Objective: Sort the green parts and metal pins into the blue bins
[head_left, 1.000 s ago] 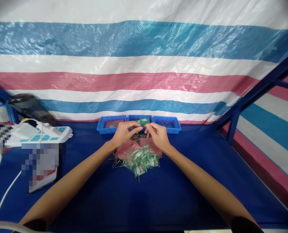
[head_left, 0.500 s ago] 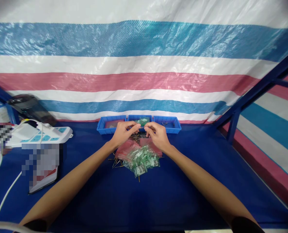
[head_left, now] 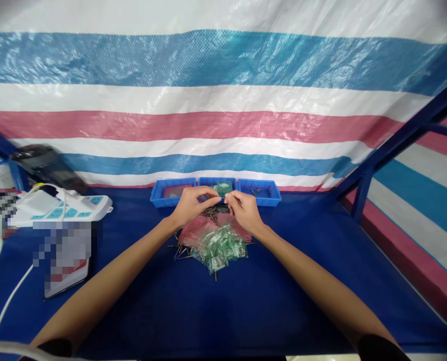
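My left hand (head_left: 192,204) and my right hand (head_left: 242,206) meet in front of the middle blue bin (head_left: 204,181). Both have thumb and fingers pinched together on a small thin metal piece (head_left: 222,197), too small to make out fully. Below them lies a heap of green clear packets (head_left: 223,245) with silvery pieces inside. Pink packets (head_left: 195,229) spread behind that heap, partly under the hands. Loose thin metal bits (head_left: 209,212), dark and brassy, are piled between my wrists; more bits (head_left: 181,251) stick out on the left.
Left bin (head_left: 159,199) and right bin (head_left: 266,200) flank the middle one; a few thin pieces lie in the right one. On the left are a power strip (head_left: 72,213), white cables (head_left: 10,303), a dark container (head_left: 52,168) and a flat blurred object (head_left: 68,281). A striped sheet (head_left: 223,125) hangs behind.
The fingertips have shifted slightly around the thin piece, with the left fingers reaching a little further right. The heap and the bins look the same.
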### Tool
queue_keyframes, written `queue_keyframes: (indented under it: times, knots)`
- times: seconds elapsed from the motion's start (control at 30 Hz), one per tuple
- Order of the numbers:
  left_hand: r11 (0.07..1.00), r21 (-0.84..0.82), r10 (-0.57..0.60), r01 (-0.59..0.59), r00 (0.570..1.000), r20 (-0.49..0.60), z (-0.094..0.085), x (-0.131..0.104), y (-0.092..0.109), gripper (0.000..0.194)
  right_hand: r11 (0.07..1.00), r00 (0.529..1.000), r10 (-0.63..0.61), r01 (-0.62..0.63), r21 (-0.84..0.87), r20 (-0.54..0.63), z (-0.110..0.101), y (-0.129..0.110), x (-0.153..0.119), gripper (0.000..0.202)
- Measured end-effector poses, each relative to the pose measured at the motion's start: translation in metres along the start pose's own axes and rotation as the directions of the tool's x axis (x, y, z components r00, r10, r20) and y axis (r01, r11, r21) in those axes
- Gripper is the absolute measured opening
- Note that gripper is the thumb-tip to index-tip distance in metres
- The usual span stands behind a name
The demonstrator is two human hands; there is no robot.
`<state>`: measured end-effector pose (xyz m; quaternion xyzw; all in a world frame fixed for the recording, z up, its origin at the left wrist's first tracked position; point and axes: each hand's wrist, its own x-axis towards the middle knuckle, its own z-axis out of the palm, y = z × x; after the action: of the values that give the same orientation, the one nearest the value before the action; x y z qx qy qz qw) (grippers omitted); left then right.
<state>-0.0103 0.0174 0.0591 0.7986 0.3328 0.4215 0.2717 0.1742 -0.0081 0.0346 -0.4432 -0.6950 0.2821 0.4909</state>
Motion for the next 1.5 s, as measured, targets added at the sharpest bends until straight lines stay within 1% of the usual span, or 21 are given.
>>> queue_keyframes:
  times: [0.2, 0.33, 0.4, 0.53, 0.67, 0.73, 0.83, 0.9, 0.97, 1.07, 1.17, 1.23, 1.3, 1.4, 1.5]
  knots:
    - [1.0, -0.009, -0.001, 0.001, 0.999, 0.033, -0.0014, -0.0005, 0.001, 0.023, 0.979, 0.998, 0.062, -0.064, 0.193, 0.018, 0.0018, 0.0013, 0.0002, 0.043]
    - [1.0, -0.009, -0.021, 0.021, 0.999, 0.039, -0.0017, -0.0006, 0.0014, 0.025, 0.973, 0.998, 0.061, -0.06, 0.224, 0.002, 0.0011, 0.0005, 0.0007, 0.04]
    - [1.0, -0.005, -0.026, 0.026, 0.999, 0.023, -0.0018, -0.0003, 0.0013, 0.025, 0.978, 0.999, 0.048, -0.047, 0.203, -0.001, 0.0006, -0.0011, 0.0006, 0.032]
    - [0.999, -0.01, -0.043, 0.042, 0.999, -0.01, -0.0014, 0.0001, 0.0014, 0.027, 0.995, 0.999, -0.007, 0.01, 0.098, -0.039, 0.0014, -0.0023, 0.0005, 0.017]
    - [0.997, -0.012, -0.07, 0.07, 0.997, -0.019, 0.0, -0.0004, 0.0024, 0.029, 0.999, 0.998, -0.035, 0.037, 0.038, -0.056, 0.0021, -0.0001, 0.0005, 0.012]
    - [0.997, -0.007, -0.077, 0.077, 0.997, -0.018, 0.0004, -0.0007, 0.0029, 0.033, 0.998, 0.998, -0.051, 0.052, 0.018, -0.035, 0.0013, -0.0005, 0.0004, 0.014]
    - [0.995, -0.027, -0.093, 0.093, 0.995, -0.034, -0.0002, -0.0007, 0.0027, 0.036, 0.995, 0.997, -0.083, 0.083, -0.054, -0.004, -0.0005, -0.0041, -0.0002, 0.027]
    - [0.993, -0.068, -0.095, 0.092, 0.995, -0.035, -0.001, -0.0005, 0.0024, 0.031, 0.99, 0.995, -0.095, 0.095, -0.107, 0.003, -0.0013, -0.0066, -0.0006, 0.034]
    - [0.993, -0.092, -0.078, 0.076, 0.997, -0.015, -0.0014, -0.0003, 0.0024, 0.025, 0.986, 0.995, -0.101, 0.101, -0.131, 0.006, -0.0016, -0.0077, -0.0009, 0.035]
    - [0.997, -0.058, -0.044, 0.045, 0.999, 0.032, -0.0009, 0.0001, 0.0027, 0.021, 0.986, 0.995, -0.1, 0.099, -0.134, 0.0, -0.0015, -0.0068, -0.001, 0.035]
    - [1.0, -0.015, -0.02, 0.021, 0.998, 0.058, 0.0, 0.0005, 0.0026, 0.021, 0.99, 0.996, -0.084, 0.084, -0.116, 0.0, -0.0013, -0.0051, -0.0009, 0.034]
    - [1.0, 0.003, -0.007, 0.007, 0.998, 0.055, 0.0, 0.0007, 0.0025, 0.021, 0.993, 0.997, -0.071, 0.071, -0.098, 0.004, -0.0011, -0.0042, -0.0011, 0.033]
    - [1.0, 0.025, 0.004, -0.005, 0.999, 0.038, -0.0005, 0.0008, 0.0025, 0.022, 0.995, 0.998, -0.062, 0.062, -0.073, -0.002, -0.0005, -0.0034, -0.0013, 0.029]
    - [0.998, 0.058, 0.017, -0.018, 1.0, 0.02, -0.001, 0.0009, 0.0026, 0.026, 0.998, 0.997, -0.062, 0.061, -0.031, -0.036, 0.0009, -0.0018, -0.0014, 0.017]
    - [0.997, 0.071, 0.01, -0.012, 0.999, 0.032, -0.0005, 0.0007, 0.0026, 0.031, 0.998, 0.995, -0.063, 0.063, -0.006, -0.074, 0.0015, -0.001, -0.0007, 0.013]
